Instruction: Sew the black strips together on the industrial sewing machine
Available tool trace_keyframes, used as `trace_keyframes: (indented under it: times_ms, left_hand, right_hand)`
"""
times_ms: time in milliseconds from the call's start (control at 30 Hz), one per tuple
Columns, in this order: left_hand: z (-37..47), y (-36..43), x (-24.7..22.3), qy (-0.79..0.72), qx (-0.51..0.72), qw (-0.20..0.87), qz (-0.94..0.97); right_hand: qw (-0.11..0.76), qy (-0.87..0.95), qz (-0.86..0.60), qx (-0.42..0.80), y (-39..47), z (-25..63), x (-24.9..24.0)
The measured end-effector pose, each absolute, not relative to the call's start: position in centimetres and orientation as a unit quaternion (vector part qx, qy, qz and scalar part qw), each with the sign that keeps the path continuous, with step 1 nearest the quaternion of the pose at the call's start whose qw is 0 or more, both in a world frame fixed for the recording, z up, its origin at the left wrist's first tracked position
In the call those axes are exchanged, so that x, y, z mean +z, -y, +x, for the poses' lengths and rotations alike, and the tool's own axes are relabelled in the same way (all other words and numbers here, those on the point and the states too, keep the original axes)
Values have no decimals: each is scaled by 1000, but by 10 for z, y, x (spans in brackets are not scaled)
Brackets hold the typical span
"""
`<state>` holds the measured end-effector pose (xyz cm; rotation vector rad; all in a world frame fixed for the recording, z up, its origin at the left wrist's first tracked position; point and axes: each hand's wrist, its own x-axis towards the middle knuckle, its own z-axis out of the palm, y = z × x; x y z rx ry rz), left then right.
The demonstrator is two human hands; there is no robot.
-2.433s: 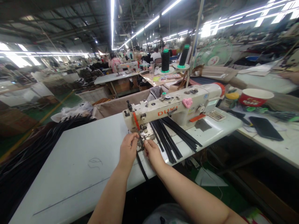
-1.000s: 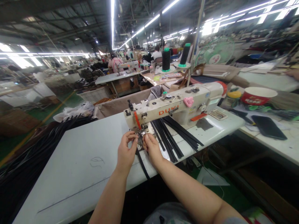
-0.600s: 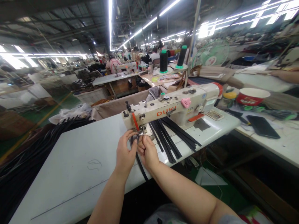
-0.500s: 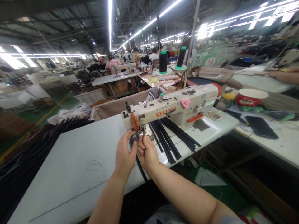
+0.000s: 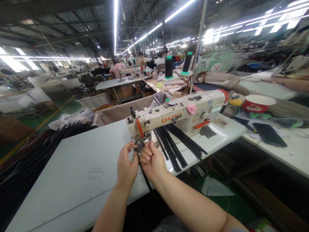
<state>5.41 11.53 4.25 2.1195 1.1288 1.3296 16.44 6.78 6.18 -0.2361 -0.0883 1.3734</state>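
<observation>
A white sewing machine (image 5: 178, 111) with orange trim stands on the pale table. My left hand (image 5: 127, 162) is at the left of its needle end, thumb and forefinger apart, fingertips close to the metal parts under the head. Close beside it, my right hand (image 5: 152, 159) is closed, thumb and forefinger pinched just below the needle area. What it pinches is too small to make out. A narrow black strap (image 5: 146, 180) runs from beneath my hands over the table's front edge. Several cut black straps (image 5: 172, 148) lie fanned out under the machine arm.
A heap of long black straps (image 5: 21, 170) hangs along the table's left side. Two black thread cones (image 5: 169, 67) stand behind the machine. To the right are a red-and-white bowl (image 5: 258, 103) and a phone (image 5: 269, 134). Another person's arm (image 5: 294, 84) shows at far right.
My left hand has shifted slightly left and down, away from the needle area. My right hand stays pinched, its fingers curled a little more and turned upward.
</observation>
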Motion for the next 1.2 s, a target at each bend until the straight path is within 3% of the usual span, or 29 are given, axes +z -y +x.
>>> trace_keyframes:
  times_ms: [1200]
  left_hand:
    - [40, -116, 9, -432, 413, 200, 776]
  right_hand:
    - [729, -50, -51, 681, -65, 180, 81]
